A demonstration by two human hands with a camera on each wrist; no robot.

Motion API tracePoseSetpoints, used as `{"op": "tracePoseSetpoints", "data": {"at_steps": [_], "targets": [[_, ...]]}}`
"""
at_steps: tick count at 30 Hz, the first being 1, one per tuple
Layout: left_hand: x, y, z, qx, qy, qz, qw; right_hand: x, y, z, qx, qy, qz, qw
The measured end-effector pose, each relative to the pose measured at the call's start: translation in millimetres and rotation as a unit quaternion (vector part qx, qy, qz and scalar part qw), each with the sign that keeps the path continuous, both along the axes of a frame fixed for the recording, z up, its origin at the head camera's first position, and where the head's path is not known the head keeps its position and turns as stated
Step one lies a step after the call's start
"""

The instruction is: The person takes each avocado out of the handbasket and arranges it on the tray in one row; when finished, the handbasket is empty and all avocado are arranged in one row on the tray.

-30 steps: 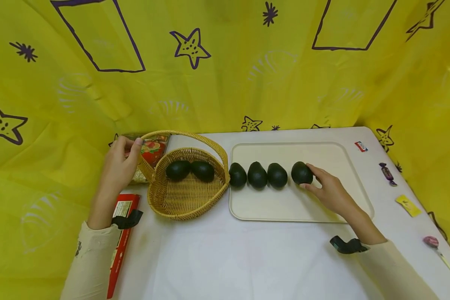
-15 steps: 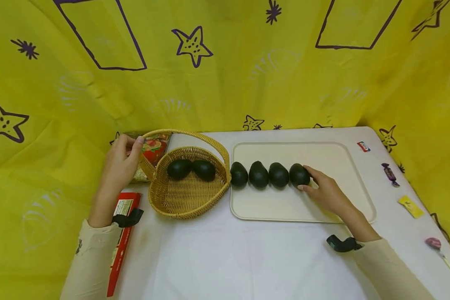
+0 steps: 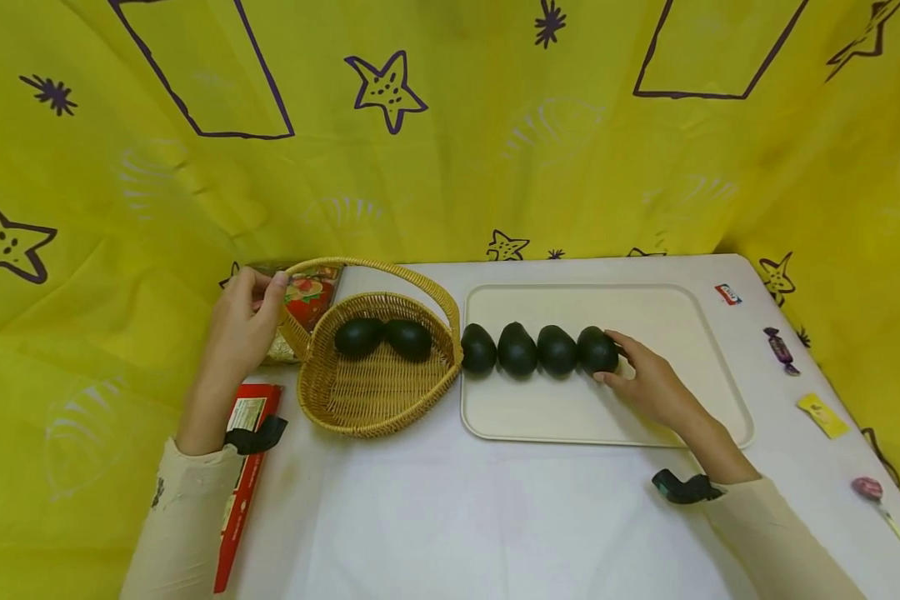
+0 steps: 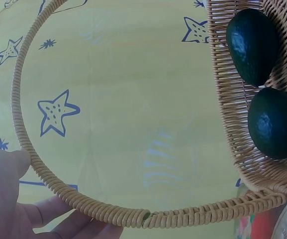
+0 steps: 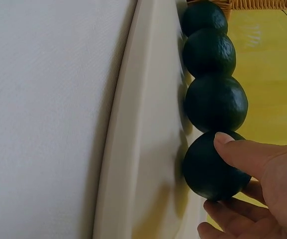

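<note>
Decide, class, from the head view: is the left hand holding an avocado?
No, the left hand grips the handle of the wicker basket, and the two avocados nearest it lie inside.

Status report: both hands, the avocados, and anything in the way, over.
Left hand gripping basket handle. Right hand holding rightmost avocado in row on tray. Two avocados in basket. Leftward, three more avocados likely blocking.

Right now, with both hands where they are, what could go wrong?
The right hand, gripping the rounded dark-green end avocado, might push it against its neighbours and set them rolling on the cream rectangular tray. Should the left hand jerk the arched golden wicker handle, the golden wicker basket could tip, rolling the two dark-green avocados inside.
</note>
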State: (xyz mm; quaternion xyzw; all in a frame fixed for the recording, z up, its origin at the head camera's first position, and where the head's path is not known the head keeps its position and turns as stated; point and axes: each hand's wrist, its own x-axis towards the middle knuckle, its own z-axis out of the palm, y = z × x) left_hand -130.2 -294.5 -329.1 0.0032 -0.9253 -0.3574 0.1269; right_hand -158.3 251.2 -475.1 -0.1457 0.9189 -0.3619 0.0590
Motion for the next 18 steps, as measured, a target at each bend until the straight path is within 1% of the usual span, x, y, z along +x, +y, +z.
{"op": "tracePoseSetpoints", "data": {"at_steps": [12,18], "targets": [[0.8,0.3,1.4,0.000,-0.002,0.000,1.0000,1.3,0.6,1.4,0.006,0.002,0.002,1.000],[1.1,0.5,1.3,0.001,0.000,-0.002,1.0000,3.5,-1.3,10.2,0.024,0.019,-0.003,1.000]]}}
